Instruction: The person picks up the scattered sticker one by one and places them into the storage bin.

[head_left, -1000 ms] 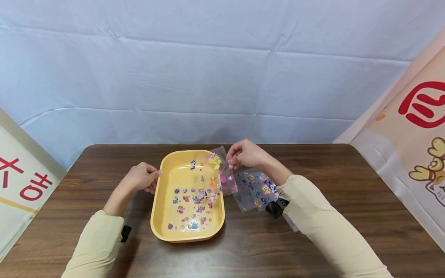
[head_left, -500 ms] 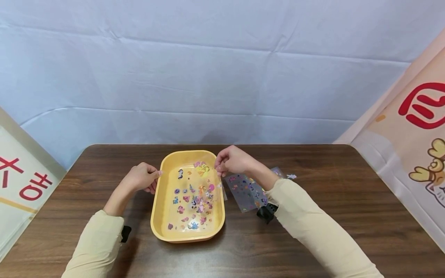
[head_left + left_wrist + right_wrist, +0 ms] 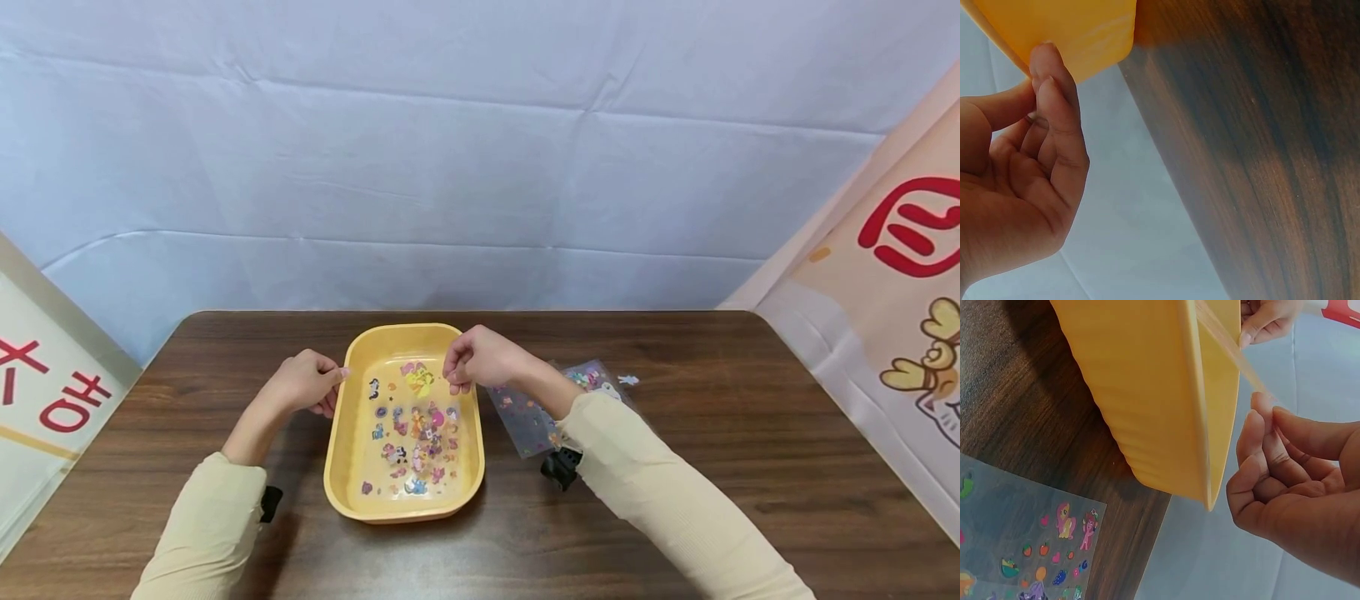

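Note:
My left hand [image 3: 309, 383] pinches the left rim of a yellow tray [image 3: 335, 467] between thumb and fingers, as the left wrist view shows up close. Over the tray's right side, my right hand [image 3: 480, 360] pinches the edge of a clear sticker sheet [image 3: 417, 379] printed with colourful ponies. In the right wrist view that sheet [image 3: 1235, 353] appears nearly edge-on, slanting from the fingertips down past the rim. Beneath it in the tray lies at least one other clear sheet with small stickers [image 3: 417, 487]; their prints overlap in the head view.
More clear sticker sheets [image 3: 525, 421] lie on the wooden table [image 3: 750, 433] right of the tray, partly under the right forearm. A small white cut-out shape [image 3: 628, 380] shows beyond them. A pale cloth [image 3: 480, 167] hangs behind the table.
My right hand has moved left and slightly nearer, carrying the pinched sticker sheet from over the tray's right rim to inside it. My left hand has stayed at the rim.

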Available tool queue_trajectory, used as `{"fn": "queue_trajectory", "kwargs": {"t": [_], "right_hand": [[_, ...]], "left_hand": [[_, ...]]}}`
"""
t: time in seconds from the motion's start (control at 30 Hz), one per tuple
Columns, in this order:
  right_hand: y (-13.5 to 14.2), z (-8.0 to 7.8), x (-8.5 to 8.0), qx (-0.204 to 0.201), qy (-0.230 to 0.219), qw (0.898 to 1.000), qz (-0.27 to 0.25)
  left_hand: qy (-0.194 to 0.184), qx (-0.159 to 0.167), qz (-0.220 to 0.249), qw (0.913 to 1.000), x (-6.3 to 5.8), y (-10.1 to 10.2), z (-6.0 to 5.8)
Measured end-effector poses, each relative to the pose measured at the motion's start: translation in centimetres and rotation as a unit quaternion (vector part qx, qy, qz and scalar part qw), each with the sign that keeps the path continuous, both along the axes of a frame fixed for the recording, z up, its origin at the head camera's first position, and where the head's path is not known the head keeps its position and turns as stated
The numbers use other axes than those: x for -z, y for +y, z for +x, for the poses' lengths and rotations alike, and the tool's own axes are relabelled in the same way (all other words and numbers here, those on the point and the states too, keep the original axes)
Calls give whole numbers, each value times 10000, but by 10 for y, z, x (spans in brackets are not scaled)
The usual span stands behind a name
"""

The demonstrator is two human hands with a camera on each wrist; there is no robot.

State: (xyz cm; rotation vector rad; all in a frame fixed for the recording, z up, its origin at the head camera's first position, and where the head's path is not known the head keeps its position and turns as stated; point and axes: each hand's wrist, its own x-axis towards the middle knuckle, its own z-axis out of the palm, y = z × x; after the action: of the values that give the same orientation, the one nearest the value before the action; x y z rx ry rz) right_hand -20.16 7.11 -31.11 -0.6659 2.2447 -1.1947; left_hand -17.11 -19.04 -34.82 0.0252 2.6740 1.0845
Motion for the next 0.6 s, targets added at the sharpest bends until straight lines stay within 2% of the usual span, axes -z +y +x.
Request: {"fn": "queue_trajectory", "kwargs": {"t": [0.6], "right_hand": [[6,0,-2,-244,52,9995,200]], "left_hand": [[15,92,-48,9999,-2,0,1]]}}
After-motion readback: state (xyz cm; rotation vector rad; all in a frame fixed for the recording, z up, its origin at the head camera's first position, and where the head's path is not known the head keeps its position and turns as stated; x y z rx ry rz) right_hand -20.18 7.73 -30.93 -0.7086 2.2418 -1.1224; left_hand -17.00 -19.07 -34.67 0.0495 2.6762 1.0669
